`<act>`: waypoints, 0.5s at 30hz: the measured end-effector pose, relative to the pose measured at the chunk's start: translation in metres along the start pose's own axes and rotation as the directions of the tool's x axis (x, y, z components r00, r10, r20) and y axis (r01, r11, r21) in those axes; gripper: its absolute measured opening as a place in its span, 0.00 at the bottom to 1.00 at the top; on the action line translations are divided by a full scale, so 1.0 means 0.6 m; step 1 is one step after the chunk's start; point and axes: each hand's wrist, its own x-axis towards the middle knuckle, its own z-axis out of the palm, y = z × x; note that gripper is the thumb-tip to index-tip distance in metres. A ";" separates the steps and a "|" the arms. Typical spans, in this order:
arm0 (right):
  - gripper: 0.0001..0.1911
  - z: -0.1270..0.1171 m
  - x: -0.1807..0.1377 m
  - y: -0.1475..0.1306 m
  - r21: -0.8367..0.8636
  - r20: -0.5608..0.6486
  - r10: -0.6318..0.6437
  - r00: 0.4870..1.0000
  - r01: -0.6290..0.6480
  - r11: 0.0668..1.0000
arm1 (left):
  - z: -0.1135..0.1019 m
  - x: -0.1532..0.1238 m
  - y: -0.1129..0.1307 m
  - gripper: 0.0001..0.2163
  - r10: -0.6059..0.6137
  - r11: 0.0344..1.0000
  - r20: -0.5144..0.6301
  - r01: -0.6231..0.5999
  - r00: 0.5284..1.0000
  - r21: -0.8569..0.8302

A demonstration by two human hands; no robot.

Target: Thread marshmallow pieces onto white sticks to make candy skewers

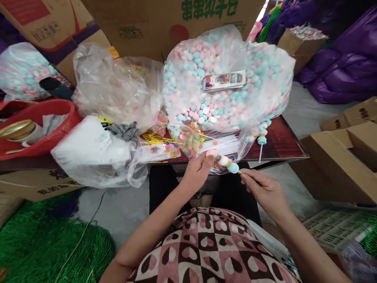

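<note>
Over the table's front edge, a candy skewer point(224, 161) is held between both hands, threaded with pink, white and blue marshmallow-like pieces and small coloured rings. My left hand point(198, 171) pinches its pink end. The bare stick end below the blue piece is gripped by the fingers of my right hand point(262, 188). Just beyond lie white sticks point(222, 145) and a small clear bag of coloured ring candies point(191, 141). A large clear bag of pastel candies point(188, 94) spreads behind them. Another candy skewer point(262, 135) hangs past the table edge at right.
A stack of printed labels point(224, 80) rests on the big bag. Left are a red basket point(64, 125), a white plastic bag point(91, 153), a grey glove point(125, 129) and gold twist ties point(154, 138). Cardboard boxes point(338, 157) stand right; green netting point(64, 239) covers floor at left.
</note>
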 end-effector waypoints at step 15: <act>0.10 0.027 -0.021 -0.018 -0.179 -0.004 -0.174 0.985 0.170 0.969 | -0.006 0.001 -0.011 0.26 -0.118 0.877 0.048 0.127 0.992 -0.464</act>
